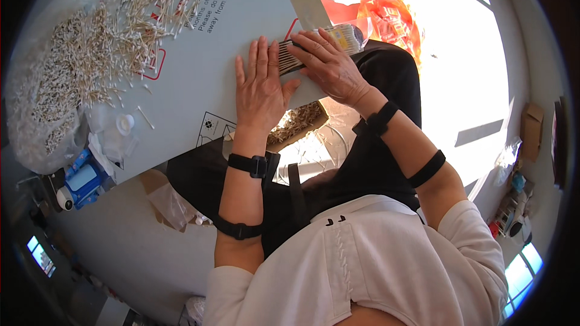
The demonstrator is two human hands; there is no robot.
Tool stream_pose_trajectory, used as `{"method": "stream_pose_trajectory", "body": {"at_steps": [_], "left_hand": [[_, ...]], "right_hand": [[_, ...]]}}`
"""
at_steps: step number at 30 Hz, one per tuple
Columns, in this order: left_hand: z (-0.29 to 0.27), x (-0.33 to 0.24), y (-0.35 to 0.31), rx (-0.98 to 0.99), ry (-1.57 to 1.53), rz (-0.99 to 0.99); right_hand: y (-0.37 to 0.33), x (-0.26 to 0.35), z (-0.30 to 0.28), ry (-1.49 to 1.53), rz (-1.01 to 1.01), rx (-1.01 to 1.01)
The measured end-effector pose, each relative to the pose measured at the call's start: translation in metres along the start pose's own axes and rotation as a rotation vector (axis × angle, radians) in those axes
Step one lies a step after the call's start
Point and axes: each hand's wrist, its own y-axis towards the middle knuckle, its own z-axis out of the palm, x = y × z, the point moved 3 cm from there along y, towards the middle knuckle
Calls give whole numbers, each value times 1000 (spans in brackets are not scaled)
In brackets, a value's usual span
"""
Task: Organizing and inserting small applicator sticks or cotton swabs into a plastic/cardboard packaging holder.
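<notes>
My left hand (261,87) lies palm down on the grey printed board, fingers stretched out, with its index finger against the end of a row of cotton swabs. The swabs (291,59) lie side by side in a flat clear packet (349,37) with a yellow label. Across the packet's middle rests my right hand (335,67), its slightly bent fingers gripping it from above. The packet's right end reaches past the board's edge, above my dark-clothed knee. My right fingers hide part of the swabs.
Loose cotton swabs (78,66) form a big heap on the board (199,78) at the left, partly in clear plastic. A white cap (125,123) and blue item (84,178) sit at its near-left corner. Below is a box (299,125) of sticks; an orange bag (389,18) lies beyond.
</notes>
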Motion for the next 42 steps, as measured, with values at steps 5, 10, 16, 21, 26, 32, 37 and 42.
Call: {"method": "stream_pose_trajectory", "body": {"at_steps": [5, 10, 16, 21, 26, 32, 37, 42], "left_hand": [[0, 0, 1, -11, 7, -4], [2, 1, 1, -7, -2, -3], [4, 1, 0, -21, -13, -10], [3, 2, 0, -24, -17, -12], [2, 0, 1, 5, 0, -16], [1, -1, 1, 1, 19, -4], [6, -7, 5, -3, 51, -2], [14, -27, 19, 6, -1, 21]], "right_hand": [[-7, 6, -6, -66, -56, -48], [2, -2, 2, 77, 67, -94], [17, -3, 3, 42, -32, -79], [18, 1, 2, 130, 169, -67], [24, -3, 3, 103, 366, -4], [0, -27, -28, 46, 286, -205], [-35, -48, -13, -200, 343, 114], [-34, -46, -9, -182, 372, 156]]}}
